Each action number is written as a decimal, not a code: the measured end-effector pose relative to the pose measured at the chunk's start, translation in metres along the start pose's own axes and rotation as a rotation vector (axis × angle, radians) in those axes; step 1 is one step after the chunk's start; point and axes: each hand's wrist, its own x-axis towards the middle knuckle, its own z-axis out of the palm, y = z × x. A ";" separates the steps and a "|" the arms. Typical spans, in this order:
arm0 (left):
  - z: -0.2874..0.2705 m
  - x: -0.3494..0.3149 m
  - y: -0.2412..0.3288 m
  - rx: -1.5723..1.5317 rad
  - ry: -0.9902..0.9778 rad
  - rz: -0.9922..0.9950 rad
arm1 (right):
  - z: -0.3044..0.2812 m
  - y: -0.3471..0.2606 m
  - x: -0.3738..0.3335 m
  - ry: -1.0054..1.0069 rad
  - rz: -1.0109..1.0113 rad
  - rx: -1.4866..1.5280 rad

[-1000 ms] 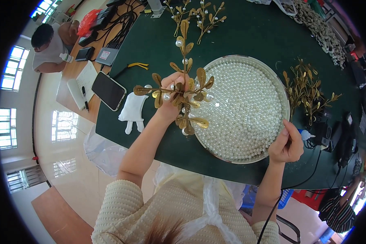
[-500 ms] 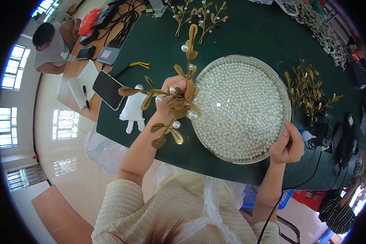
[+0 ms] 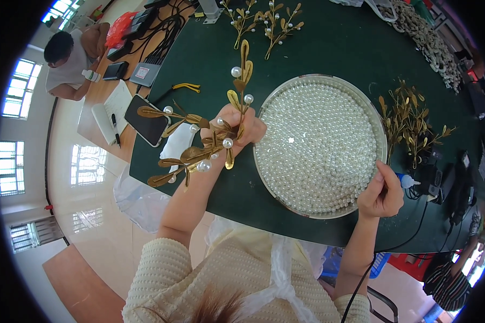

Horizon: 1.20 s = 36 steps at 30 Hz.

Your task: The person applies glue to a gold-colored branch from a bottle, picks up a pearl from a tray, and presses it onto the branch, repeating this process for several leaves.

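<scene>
My left hand (image 3: pixel 253 129) is closed round the stem of a gold leaf branch (image 3: pixel 194 153) dotted with white pearls, raised at the left side of a round tray (image 3: pixel 257 156). Loose white pearls (image 3: pixel 315 140) fill that tray. At its right rim is my right hand (image 3: pixel 381 194), thumb and forefinger pinched together; whatever lies between the fingertips is too small or hidden to make out. Bare gold leaf branches (image 3: pixel 412 126) lie just beyond the tray's right edge. Two pearled sprigs (image 3: pixel 277 27) rest at the far side of the green table.
Left of the branch are a black phone (image 3: pixel 145 121), a white cloth-like piece (image 3: pixel 178 142) and yellow-handled tweezers (image 3: pixel 186 86). A small bottle (image 3: pixel 407 180) with a blue part and dark cables sit at the right. Another person (image 3: pixel 73 62) sits by the wooden table.
My left hand has turned the branch, so its sprigs swing left and away from the tray. The right hand stays almost where it was.
</scene>
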 end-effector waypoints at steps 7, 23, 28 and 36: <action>-0.003 0.001 0.001 -0.015 -0.087 -0.024 | 0.000 -0.001 0.001 -0.015 0.011 -0.005; 0.001 -0.003 0.003 -0.129 -0.452 -0.247 | -0.001 0.001 -0.002 -0.021 0.022 -0.016; 0.001 -0.010 0.009 -0.014 -0.412 -0.371 | 0.001 0.000 -0.002 -0.026 0.035 0.000; -0.010 -0.032 0.000 -0.283 -0.140 -0.331 | 0.001 -0.001 0.000 -0.034 0.032 0.002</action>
